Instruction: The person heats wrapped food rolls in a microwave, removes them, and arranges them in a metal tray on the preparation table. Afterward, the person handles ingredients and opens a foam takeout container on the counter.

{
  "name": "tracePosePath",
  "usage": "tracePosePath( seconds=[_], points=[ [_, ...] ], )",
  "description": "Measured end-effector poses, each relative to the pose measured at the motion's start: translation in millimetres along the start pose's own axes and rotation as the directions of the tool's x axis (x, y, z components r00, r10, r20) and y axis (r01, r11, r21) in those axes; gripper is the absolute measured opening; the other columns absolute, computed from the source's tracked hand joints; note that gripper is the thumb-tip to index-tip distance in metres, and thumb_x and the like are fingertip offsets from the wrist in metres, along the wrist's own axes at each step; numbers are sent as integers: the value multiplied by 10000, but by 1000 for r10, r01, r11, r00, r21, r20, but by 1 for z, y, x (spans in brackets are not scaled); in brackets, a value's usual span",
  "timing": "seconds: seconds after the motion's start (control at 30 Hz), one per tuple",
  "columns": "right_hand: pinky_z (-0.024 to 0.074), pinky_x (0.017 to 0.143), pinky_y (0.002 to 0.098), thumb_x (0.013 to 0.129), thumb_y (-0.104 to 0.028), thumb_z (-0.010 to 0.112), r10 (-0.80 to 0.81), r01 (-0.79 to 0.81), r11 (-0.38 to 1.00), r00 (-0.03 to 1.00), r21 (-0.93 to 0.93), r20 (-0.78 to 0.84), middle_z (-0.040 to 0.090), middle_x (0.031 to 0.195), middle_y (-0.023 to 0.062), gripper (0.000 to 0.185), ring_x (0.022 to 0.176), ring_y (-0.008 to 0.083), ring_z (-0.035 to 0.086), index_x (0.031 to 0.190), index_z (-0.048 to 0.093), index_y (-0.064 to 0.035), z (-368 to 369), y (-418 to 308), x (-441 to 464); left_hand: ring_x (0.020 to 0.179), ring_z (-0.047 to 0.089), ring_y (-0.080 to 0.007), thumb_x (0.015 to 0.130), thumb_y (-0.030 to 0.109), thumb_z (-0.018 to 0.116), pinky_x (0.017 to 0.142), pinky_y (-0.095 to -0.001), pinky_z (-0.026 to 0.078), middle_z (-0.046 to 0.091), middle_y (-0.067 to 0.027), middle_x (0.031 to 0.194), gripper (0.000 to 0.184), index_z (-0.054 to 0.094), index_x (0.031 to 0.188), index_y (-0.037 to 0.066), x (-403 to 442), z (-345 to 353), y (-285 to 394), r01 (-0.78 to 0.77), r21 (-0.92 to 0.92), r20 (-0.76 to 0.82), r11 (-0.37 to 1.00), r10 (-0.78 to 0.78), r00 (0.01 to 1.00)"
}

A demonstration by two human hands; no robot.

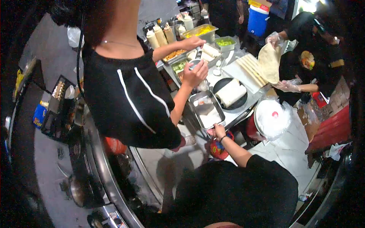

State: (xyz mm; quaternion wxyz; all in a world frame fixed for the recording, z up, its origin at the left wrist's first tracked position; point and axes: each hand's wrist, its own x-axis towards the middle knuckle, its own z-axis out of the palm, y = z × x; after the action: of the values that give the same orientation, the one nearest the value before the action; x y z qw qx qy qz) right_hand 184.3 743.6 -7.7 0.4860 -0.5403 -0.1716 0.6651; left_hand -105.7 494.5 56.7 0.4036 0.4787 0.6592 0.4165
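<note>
My right hand [219, 131], with a dark band at the wrist, is closed on the near rim of a rectangular metal pan [222, 114]. Something white and some pale brownish pieces lie in the pan. My left hand does not show. Just right of the pan, a folded flatbread wrap [230, 93] rests on a round black griddle [243, 102]. To the left, a co-worker's hands [195, 74] hold a small metallic object over the food containers. Across the counter, another person's gloved hands [287, 85] hold up a large flatbread [270, 62].
Rolled wraps [249, 68] lie in a row on a white sheet. Sauce bottles [159, 35], a yellow-filled pan [199, 32] and a green-filled container [225, 43] line the back. A plastic-covered bucket [272, 117] stands right. The co-worker [125, 98] stands close on the left.
</note>
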Motion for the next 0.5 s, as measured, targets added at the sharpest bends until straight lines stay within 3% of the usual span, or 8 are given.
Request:
tracePosePath(
  seconds=[0.03, 0.1, 0.17, 0.3, 0.4, 0.43, 0.47, 0.5],
  points=[
    [467, 371, 318, 823, -127, 465, -17, 21, 999, 996, 46, -85, 537, 569, 128, 209, 461, 224, 592, 853, 440, 78, 13, -10, -14, 887, 580, -200, 861, 241, 556, 761, -334, 461, 584, -66, 962, 244, 529, 1048, 86, -1, 3, -4, 9, -25, 14, 1000, -8, 1000],
    [568, 566, 368, 857, -166, 443, -13, 16, 992, 1000, -128, 25, 585, 827, 300, 355, 676, 351, 640, 1009, 361, 144, 2, -9, -5, 895, 573, -198, 863, 244, 552, 766, -334, 458, 576, -63, 972, 247, 528, 1055, 90, -4, 13, -13, 22, -76, 43, 997, -18, 999],
    [570, 590, 369, 851, -153, 452, 16, -17, 992, 1000, 124, 7, 573, 852, 320, 344, 700, 364, 638, 1008, 356, 139, 9, -15, -18, 903, 567, -196, 866, 248, 548, 771, -334, 455, 569, -59, 982, 251, 526, 1063, 94, -6, 19, -25, 43, -130, 76, 991, -33, 997],
    [572, 648, 371, 834, -146, 488, 57, -65, 978, 997, 196, 47, 570, 885, 322, 286, 749, 367, 639, 948, 410, 104, 10, -23, -27, 918, 554, -191, 870, 255, 540, 781, -335, 450, 555, -52, 1003, 259, 523, 1078, 102, -3, 26, -55, 114, -301, 146, 947, -73, 987],
    [568, 674, 367, 848, -133, 471, 98, -118, 971, 990, 210, 101, 576, 900, 312, 290, 761, 363, 636, 987, 393, 109, 9, -27, -27, 926, 548, -189, 873, 259, 536, 786, -335, 447, 547, -48, 1013, 263, 522, 1086, 106, -1, 30, -64, 175, -440, 193, 881, -98, 976],
    [566, 676, 368, 851, -127, 469, 105, -129, 965, 988, 228, 116, 577, 897, 309, 293, 761, 365, 634, 1001, 385, 110, 10, -30, -30, 902, 547, -189, 877, 249, 528, 775, -332, 442, 547, -54, 983, 258, 518, 1084, 96, 0, 32, -22, 65, -167, 108, 984, -47, 993],
    [568, 673, 375, 849, -115, 448, 128, -152, 964, 984, 217, 122, 566, 930, 296, 305, 792, 376, 626, 1027, 372, 121, 10, -33, -31, 878, 545, -188, 880, 239, 520, 763, -329, 437, 546, -60, 953, 253, 515, 1081, 85, 1, 33, 6, -26, 133, 42, 991, 20, 999],
    [569, 670, 382, 847, -103, 428, 155, -179, 962, 980, 206, 128, 555, 963, 283, 319, 823, 387, 617, 1054, 359, 131, 11, -36, -33, 878, 545, -188, 880, 239, 520, 763, -329, 437, 546, -60, 953, 253, 515, 1081, 85, 3, 35, 10, -12, 135, 41, 991, 6, 999]
  ],
)
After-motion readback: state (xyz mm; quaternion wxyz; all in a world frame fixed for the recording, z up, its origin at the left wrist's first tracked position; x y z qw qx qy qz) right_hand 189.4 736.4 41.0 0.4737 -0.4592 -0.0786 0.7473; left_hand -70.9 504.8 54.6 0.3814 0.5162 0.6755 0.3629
